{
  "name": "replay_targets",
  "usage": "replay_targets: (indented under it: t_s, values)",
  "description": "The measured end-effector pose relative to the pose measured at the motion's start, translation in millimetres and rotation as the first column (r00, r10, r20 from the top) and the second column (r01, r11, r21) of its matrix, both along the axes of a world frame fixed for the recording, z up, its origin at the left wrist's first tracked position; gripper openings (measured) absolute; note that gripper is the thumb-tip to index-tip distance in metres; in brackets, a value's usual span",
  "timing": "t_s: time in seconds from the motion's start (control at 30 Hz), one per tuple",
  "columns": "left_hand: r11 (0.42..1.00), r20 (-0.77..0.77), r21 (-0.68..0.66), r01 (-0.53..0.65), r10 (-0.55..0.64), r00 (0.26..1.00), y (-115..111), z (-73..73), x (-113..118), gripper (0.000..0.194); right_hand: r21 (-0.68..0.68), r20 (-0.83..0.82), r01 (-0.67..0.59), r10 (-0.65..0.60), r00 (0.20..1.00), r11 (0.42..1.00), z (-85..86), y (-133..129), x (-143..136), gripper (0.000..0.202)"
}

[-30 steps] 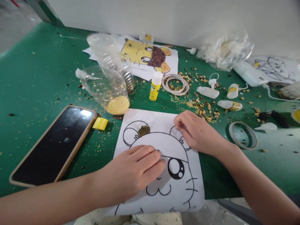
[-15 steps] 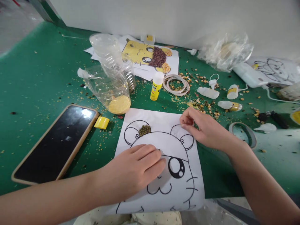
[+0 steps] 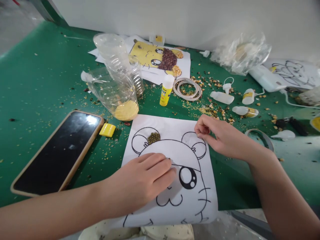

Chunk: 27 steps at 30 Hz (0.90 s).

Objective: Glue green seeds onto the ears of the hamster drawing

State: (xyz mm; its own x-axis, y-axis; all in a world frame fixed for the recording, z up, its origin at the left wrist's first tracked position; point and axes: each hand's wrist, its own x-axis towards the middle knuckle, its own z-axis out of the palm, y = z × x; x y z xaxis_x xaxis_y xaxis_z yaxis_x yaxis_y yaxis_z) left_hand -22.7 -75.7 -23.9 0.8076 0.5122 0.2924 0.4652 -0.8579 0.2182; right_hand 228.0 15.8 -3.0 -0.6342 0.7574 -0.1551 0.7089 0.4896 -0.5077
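Note:
A white sheet with a line drawing of an animal's head (image 3: 185, 213) lies in front of me. Mung beans (image 3: 153, 137) fill part of its left ear. My left hand (image 3: 150, 178) rests across the middle of the drawing with its fingers curled together; a small dark green bean (image 3: 169, 159) peeps out at the fingertips, and the palm is hidden. Over the sheet's upper right corner, beside the right ear, my right hand (image 3: 216, 135) is closed in a pinch. What it pinches, if anything, cannot be made out.
To the left lie a phone (image 3: 58, 151) and a yellow cap (image 3: 107, 130). Beyond the sheet stand a cut plastic bottle with yellow grains (image 3: 126, 110) and a glue stick (image 3: 166, 91). Glue bottles (image 3: 222, 97), tape rolls (image 3: 187, 90) and scattered seeds (image 3: 220, 115) lie rightward.
My right hand has moved slightly right, away from the right ear, still pinched. The left hand stays in about the same place on the drawing.

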Motion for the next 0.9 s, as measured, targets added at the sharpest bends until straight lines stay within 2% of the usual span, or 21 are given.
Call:
replay_targets:
  t_s: [0.27,0.53,0.73,0.9]
  values:
    - [1.0,-0.013,-0.001,-0.001,0.001,1.0,-0.1,-0.1,-0.1,0.033,0.098,0.004,0.045,-0.045,0.999,0.994,6.4,1.7,3.4,0.01]
    - [1.0,-0.025,-0.006,-0.003,0.003,1.0,0.2,1.5,0.2,0.033,0.062,0.017,0.002,-0.003,1.0,0.998,4.3,0.3,2.2,0.011]
    - [1.0,-0.023,0.006,0.0,0.0,1.0,-0.2,0.0,-0.4,0.031,0.106,-0.005,0.051,-0.05,0.999,0.993,5.9,-1.0,4.6,0.019]
    - [1.0,-0.023,0.003,-0.004,0.004,1.0,-0.1,0.5,-0.1,0.031,0.092,0.015,0.051,-0.052,0.999,0.995,5.6,-2.5,4.1,0.021]
